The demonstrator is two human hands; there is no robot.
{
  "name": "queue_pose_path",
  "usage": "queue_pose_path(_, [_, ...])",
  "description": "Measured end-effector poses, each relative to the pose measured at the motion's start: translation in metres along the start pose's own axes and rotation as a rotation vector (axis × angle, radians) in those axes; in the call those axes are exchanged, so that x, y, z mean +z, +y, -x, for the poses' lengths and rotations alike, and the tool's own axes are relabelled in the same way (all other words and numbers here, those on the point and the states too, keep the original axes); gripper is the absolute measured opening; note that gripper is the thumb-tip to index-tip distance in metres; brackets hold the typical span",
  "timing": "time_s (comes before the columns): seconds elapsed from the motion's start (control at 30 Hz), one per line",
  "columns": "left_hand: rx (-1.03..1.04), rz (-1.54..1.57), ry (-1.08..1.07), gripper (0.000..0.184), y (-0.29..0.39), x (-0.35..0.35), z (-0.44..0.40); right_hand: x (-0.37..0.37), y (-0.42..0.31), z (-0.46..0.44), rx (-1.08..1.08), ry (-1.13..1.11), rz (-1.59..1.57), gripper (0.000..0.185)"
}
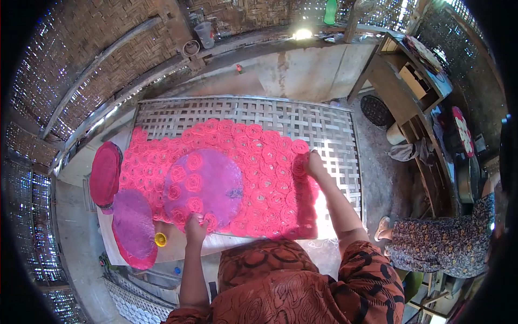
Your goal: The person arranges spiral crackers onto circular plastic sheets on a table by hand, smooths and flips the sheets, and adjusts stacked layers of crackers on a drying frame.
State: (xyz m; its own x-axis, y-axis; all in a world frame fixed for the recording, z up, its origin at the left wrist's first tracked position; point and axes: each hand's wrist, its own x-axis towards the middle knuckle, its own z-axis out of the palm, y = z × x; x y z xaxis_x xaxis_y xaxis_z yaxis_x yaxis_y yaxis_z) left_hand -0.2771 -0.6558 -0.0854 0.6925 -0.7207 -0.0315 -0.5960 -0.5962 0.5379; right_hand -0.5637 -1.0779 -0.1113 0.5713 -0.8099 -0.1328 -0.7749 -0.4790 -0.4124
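Many pink coiled rosettes (259,183) lie side by side in a wide sheet over a woven bamboo platform (334,129). On top of them, left of centre, rests a round purple disc (216,178) with several rosettes along its left side. My left hand (196,228) is at the disc's lower edge, its fingers closed at a pink rosette (209,222). My right hand (312,163) is at the upper right corner of the sheet, fingers bent beside a rosette (300,147); what they hold, if anything, is too small to tell.
Pink and purple discs (133,224) and a dark-rimmed pink stack (105,175) are at the left, near a yellow cup (160,239). Another person (440,237) in a patterned garment is at the right, below a wooden cabinet (396,89). A woven wall stands behind.
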Motion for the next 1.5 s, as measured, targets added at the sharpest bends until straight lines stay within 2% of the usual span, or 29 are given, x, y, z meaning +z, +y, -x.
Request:
queue_pose_path(0.07, [-0.064, 0.048, -0.016, 0.019, 0.008, -0.005, 0.002, 0.003, -0.006, 0.009, 0.049, 0.195, -0.123, 0.014])
queue_pose_path(0.1, [-0.045, -0.018, -0.032, 0.018, 0.014, -0.009, 0.003, 0.003, -0.006, 0.013, 0.046, 0.194, -0.125, 0.014])
queue_pose_path(0.17, [-0.025, -0.081, -0.044, 0.018, 0.026, -0.017, 0.004, -0.004, 0.0, 0.021, -0.22, 0.294, -0.112, 0.016])
queue_pose_path(0.2, [0.179, -0.162, 0.042, 0.017, 0.032, -0.023, 0.005, -0.009, 0.003, 0.023, -0.222, 0.294, -0.111, 0.016])
queue_pose_path(0.23, [0.382, -0.242, 0.129, 0.016, 0.035, -0.025, 0.005, -0.014, 0.007, 0.025, -0.109, 0.242, -0.341, 0.016])
queue_pose_path(0.27, [0.38, -0.241, 0.13, 0.016, 0.034, -0.023, 0.007, -0.022, 0.008, 0.027, 0.007, 0.185, -0.569, 0.017])
queue_pose_path(0.33, [0.2, 0.166, -0.093, 0.014, 0.029, -0.016, 0.014, -0.038, 0.018, 0.026, 0.039, 0.178, -0.606, 0.012])
queue_pose_path(0.4, [0.108, 0.193, -0.188, 0.014, 0.051, -0.029, 0.02, -0.041, 0.041, 0.015, 0.028, 0.216, -0.994, 0.002])
queue_pose_path(0.43, [0.018, 0.219, -0.285, 0.014, 0.061, -0.034, 0.023, -0.042, 0.047, 0.01, 0.03, 0.217, -0.995, 0.002])
queue_pose_path(0.57, [-0.036, 0.383, -0.309, 0.012, 0.068, -0.035, 0.026, -0.045, 0.063, -0.008, 0.078, 0.259, -1.069, 0.012])
queue_pose_path(0.6, [-0.05, 0.532, -0.324, 0.012, 0.07, -0.035, 0.023, -0.048, 0.059, -0.009, 0.091, 0.253, -1.139, 0.013])
queue_pose_path(0.63, [-0.065, 0.68, -0.339, 0.011, 0.072, -0.036, 0.02, -0.05, 0.056, -0.007, 0.251, 0.212, -1.31, 0.015])
queue_pose_path(0.73, [-0.062, 0.676, -0.325, 0.011, 0.077, -0.037, 0.011, -0.024, 0.074, -0.015, 0.326, 0.205, -1.377, 0.016])
queue_pose_path(0.8, [-0.038, 0.7, -0.306, 0.011, 0.092, -0.039, 0.007, -0.016, 0.074, -0.011, 0.365, 0.119, -1.316, 0.02])
queue_pose_path(0.87, [-0.011, 0.727, -0.289, 0.012, 0.111, -0.035, 0.004, -0.01, 0.066, -0.004, 0.133, 0.304, -0.316, 0.026])
queue_pose_path(0.9, [0.011, 0.702, -0.272, 0.012, 0.124, -0.031, 0.004, -0.007, 0.053, 0.008, -0.128, 0.529, -0.167, 0.031])
queue_pose_path(0.93, [0.032, 0.679, -0.257, 0.012, 0.141, -0.027, 0.005, -0.029, 0.012, 0.033, -0.035, 0.372, -0.438, 0.033])
queue_pose_path(0.97, [0.09, 0.463, -0.258, 0.014, 0.175, -0.037, 0.008, -0.038, -0.016, 0.055, 0.17, 0.08, -0.612, 0.031])
queue_pose_path(1.0, [0.264, 0.388, -0.202, 0.017, 0.188, -0.024, 0.009, -0.036, -0.042, 0.08, 0.101, -0.047, -1.04, 0.035])
queue_pose_path(1.03, [0.437, 0.312, -0.142, 0.02, 0.199, -0.011, 0.01, -0.035, -0.054, 0.101, 0.205, -0.428, -1.243, 0.04])
queue_pose_path(1.07, [0.587, 0.322, -0.194, 0.024, 0.215, -0.001, 0.011, -0.047, -0.081, 0.127, 0.422, -0.735, -1.679, 0.041])
queue_pose_path(1.1, [0.738, 0.331, -0.246, 0.029, 0.229, 0.007, 0.012, -0.049, -0.093, 0.146, 0.474, -0.794, -1.705, 0.04])
queue_pose_path(1.13, [0.749, 0.334, -0.25, 0.029, 0.237, 0.018, 0.017, -0.063, -0.104, 0.163, 0.464, -0.694, -1.675, 0.031])
queue_pose_path(1.2, [0.922, 0.166, -0.283, 0.034, 0.25, 0.033, 0.027, -0.052, -0.073, 0.177, 0.403, -0.584, -1.546, 0.024])
queue_pose_path(1.27, [0.908, 0.199, -0.323, 0.04, 0.258, 0.033, 0.033, -0.056, -0.042, 0.189, 0.268, -0.203, -1.269, 0.019])
queue_pose_path(1.33, [0.826, 0.222, -0.303, 0.04, 0.257, 0.031, 0.033, -0.066, -0.01, 0.2, 0.324, -0.071, -0.975, 0.015])
queue_pose_path(1.4, [0.812, 0.235, -0.318, 0.04, 0.248, 0.028, 0.029, -0.029, 0.047, 0.211, 0.263, -0.113, -1.083, 0.017])
queue_pose_path(1.43, [0.784, 0.229, -0.33, 0.04, 0.243, 0.027, 0.027, -0.026, 0.064, 0.219, 0.361, -0.235, -0.766, 0.024])
queue_pose_path(1.5, [0.754, 0.232, -0.339, 0.038, 0.233, 0.026, 0.021, -0.038, 0.056, 0.234, 0.391, -0.238, -0.733, 0.025])
